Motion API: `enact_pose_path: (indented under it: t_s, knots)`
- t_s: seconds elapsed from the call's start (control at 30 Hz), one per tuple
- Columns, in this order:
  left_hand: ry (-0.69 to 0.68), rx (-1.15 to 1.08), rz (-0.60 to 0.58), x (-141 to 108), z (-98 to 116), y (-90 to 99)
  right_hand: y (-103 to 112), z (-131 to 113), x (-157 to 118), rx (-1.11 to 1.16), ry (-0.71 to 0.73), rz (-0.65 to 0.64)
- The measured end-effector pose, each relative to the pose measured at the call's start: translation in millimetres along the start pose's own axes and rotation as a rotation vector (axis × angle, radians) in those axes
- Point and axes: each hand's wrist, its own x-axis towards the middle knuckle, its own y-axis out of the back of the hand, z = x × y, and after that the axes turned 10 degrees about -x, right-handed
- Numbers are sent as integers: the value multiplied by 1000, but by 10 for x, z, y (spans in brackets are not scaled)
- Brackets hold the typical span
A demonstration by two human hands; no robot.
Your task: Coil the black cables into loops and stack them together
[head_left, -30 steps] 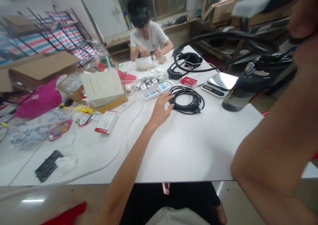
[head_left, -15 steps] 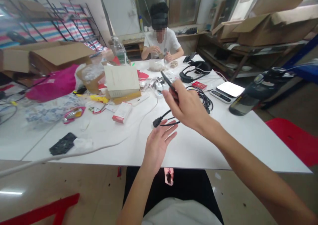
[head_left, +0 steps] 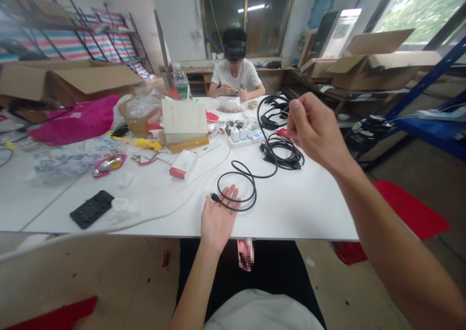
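Black cable runs in loose loops just above or on the white surface, its near loops by the left hand and its far end rising to the right. Its plug lies over the left hand, which is spread palm up with nothing gripped; whether the loop rests on those fingers is hard to tell. The right hand is clenched in the air around the upper stretch of cable, and what sits inside that fist is hidden. Below it lies a coiled black cable, near a white power strip crowded with adapters. Behind the fist, a red box is mostly covered and a black headset partly so. Left of the loops lies a red-and-white box. Farther off sits a co-worker, whose small held object cannot be made out.
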Motion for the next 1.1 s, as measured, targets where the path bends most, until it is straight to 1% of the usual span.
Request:
enact_pose_path:
  t_s: [0.13, 0.23, 0.3, 0.37, 0.4, 0.43, 0.47, 0.5, 0.57, 0.6, 0.63, 0.7, 0.77, 0.8, 0.83, 0.87, 0.9, 0.93, 0.97, 1.03, 1.07, 1.1]
  knots:
    - [-30, 15, -6, 36, -2, 4, 245, -49, 139, 28, 30, 164]
    - [-57, 57, -14, 49, -49, 8, 361, -106, 180, 66, 46, 229]
    - [-71, 92, -33, 50, -76, 19, 371, -125, 152, 121, 96, 250]
    - [-70, 133, -53, 50, -84, 30, 304, -108, 53, 106, 150, 224]
    - [-59, 159, -59, 50, -77, 34, 238, -83, -27, 70, 167, 170]
    - [-36, 196, -63, 51, -63, 36, 150, -45, -129, 24, 182, 87]
    - [-1, 250, -71, 51, -40, 36, 41, 4, -248, -24, 197, -17]
    - [42, 323, -84, 51, -10, 34, -85, 63, -383, -51, 221, -148]
    - [120, 524, -121, 44, 67, 24, -376, 200, -682, -109, 268, -390]
    - [136, 648, -132, 35, 110, 17, -527, 270, -835, -146, 295, -467]
    - [130, 778, -131, 21, 150, 9, -673, 336, -984, -183, 319, -536]
    - [50, 1027, -89, -34, 207, -7, -925, 443, -1250, -229, 383, -629]
    - [-72, 1222, -55, -142, 194, -2, -1092, 511, -1442, -261, 420, -666]
    - [-122, 1290, -60, -216, 150, 21, -1139, 536, -1502, -261, 430, -668]
    - [-149, 1343, -95, -299, 76, 66, -1164, 558, -1533, -247, 433, -667]
    - [-146, 1375, -136, -385, -27, 141, -1170, 585, -1535, -216, 433, -664]
    - [-78, 1401, -191, -464, -155, 248, -1161, 621, -1506, -176, 426, -659]
    - [23, 1426, -254, -528, -303, 390, -1142, 672, -1449, -134, 410, -652]
    - [144, 1464, -340, -567, -461, 563, -1116, 743, -1367, -102, 390, -641]
    - [365, 1583, -567, -556, -771, 965, -1057, 953, -1151, -94, 330, -593]
    - [407, 1652, -625, -507, -904, 1169, -1027, 1090, -1035, -124, 294, -555]
    - [443, 1723, -625, -438, -1012, 1355, -998, 1243, -926, -169, 259, -513]
